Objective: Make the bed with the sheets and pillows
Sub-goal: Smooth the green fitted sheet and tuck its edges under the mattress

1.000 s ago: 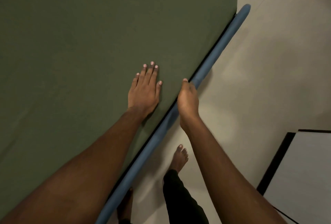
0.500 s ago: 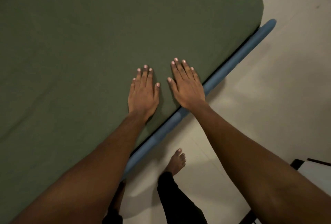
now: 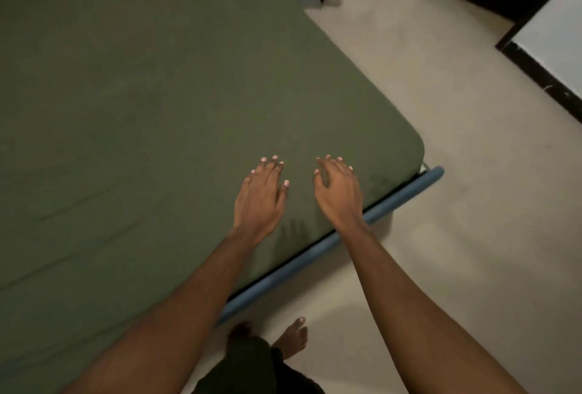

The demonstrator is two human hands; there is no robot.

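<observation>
Sheet (image 3: 157,110), olive green, lies flat over the bed and fills the left and middle of the view. Its near edge runs on a slant from the lower left up to a rounded corner (image 3: 414,144) at the right; from there a second edge slants up and left to the top of the frame. The cloth runs out of view at the left and top, so which side is the longer one cannot be told. A few faint creases cross it at the left.

A blue bed rail (image 3: 346,233) follows the near edge, just below the sheet. Both hands are over the sheet close to that corner, side by side and apart, with fingers pointing away from the person. The left hand (image 3: 259,198) has a slack grip, fingers spread and slightly bent, holding nothing. The right hand (image 3: 338,192) is the same, loose and empty. Whether the palms press the cloth cannot be told.

A bare foot (image 3: 293,337) stands on the pale floor (image 3: 456,267) beside the rail.
</observation>
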